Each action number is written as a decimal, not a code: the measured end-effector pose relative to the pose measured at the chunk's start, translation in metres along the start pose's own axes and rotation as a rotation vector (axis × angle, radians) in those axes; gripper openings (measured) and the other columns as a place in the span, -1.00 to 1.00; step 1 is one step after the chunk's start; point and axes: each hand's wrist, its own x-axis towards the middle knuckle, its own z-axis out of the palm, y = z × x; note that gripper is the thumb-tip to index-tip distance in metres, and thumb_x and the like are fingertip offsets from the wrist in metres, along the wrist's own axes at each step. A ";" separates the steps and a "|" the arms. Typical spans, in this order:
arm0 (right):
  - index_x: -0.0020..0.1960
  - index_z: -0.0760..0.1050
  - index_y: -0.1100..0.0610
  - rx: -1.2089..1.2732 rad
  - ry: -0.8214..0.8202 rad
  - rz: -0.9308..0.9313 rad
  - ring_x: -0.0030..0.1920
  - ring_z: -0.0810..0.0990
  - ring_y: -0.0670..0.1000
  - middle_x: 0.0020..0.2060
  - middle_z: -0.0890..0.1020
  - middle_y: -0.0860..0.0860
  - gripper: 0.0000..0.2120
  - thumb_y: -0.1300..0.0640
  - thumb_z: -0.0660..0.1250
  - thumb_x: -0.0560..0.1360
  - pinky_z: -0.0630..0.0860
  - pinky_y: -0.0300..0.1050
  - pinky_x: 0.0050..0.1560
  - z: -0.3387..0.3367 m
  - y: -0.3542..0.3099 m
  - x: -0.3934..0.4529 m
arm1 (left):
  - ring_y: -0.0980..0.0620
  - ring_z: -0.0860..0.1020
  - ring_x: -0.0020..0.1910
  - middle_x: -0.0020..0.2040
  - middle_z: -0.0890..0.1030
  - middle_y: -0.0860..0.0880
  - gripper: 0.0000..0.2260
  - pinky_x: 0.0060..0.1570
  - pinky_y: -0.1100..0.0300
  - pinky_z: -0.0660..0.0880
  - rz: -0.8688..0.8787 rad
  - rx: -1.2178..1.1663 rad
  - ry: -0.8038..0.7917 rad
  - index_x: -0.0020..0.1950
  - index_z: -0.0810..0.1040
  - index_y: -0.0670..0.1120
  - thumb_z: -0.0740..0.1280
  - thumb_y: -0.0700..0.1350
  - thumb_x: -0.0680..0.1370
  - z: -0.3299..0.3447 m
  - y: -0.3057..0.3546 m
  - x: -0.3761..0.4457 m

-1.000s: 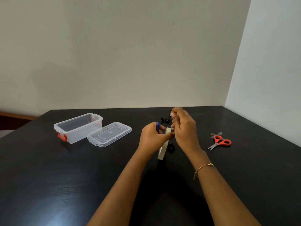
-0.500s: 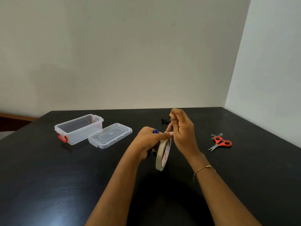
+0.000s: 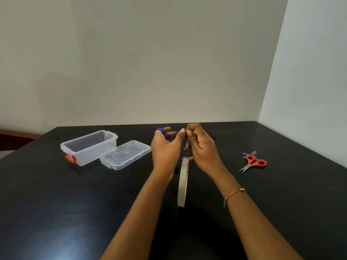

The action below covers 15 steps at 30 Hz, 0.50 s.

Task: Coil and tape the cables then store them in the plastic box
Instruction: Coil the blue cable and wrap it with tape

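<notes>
The left hand [image 3: 166, 147] grips the coiled blue cable [image 3: 163, 132] above the tabletop [image 3: 56, 203]; the right hand [image 3: 201, 147] pinches tape, its roll [image 3: 183, 182] dangling. Wrap snugly around all loops, keeping the coil pinched tight

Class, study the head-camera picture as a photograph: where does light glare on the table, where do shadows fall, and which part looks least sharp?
Head view: soft glare streaks the black table at lower left; a dark shadow pools under the forearms; the left hand and right hand look slightly soft, so the blue cable is hard to read; the scissors stay fairly crisp.
</notes>
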 end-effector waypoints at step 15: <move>0.00 0.41 0.00 0.205 0.003 0.173 -0.12 0.58 -0.02 -0.05 0.54 0.03 -0.87 0.10 0.09 0.60 0.64 -0.18 -0.23 -0.007 -0.007 0.001 | 0.15 0.57 -0.17 -0.14 0.56 0.04 -0.79 -0.28 0.49 0.50 0.144 -0.012 -0.096 0.06 0.44 -0.06 0.36 -0.24 0.48 0.000 0.001 -0.004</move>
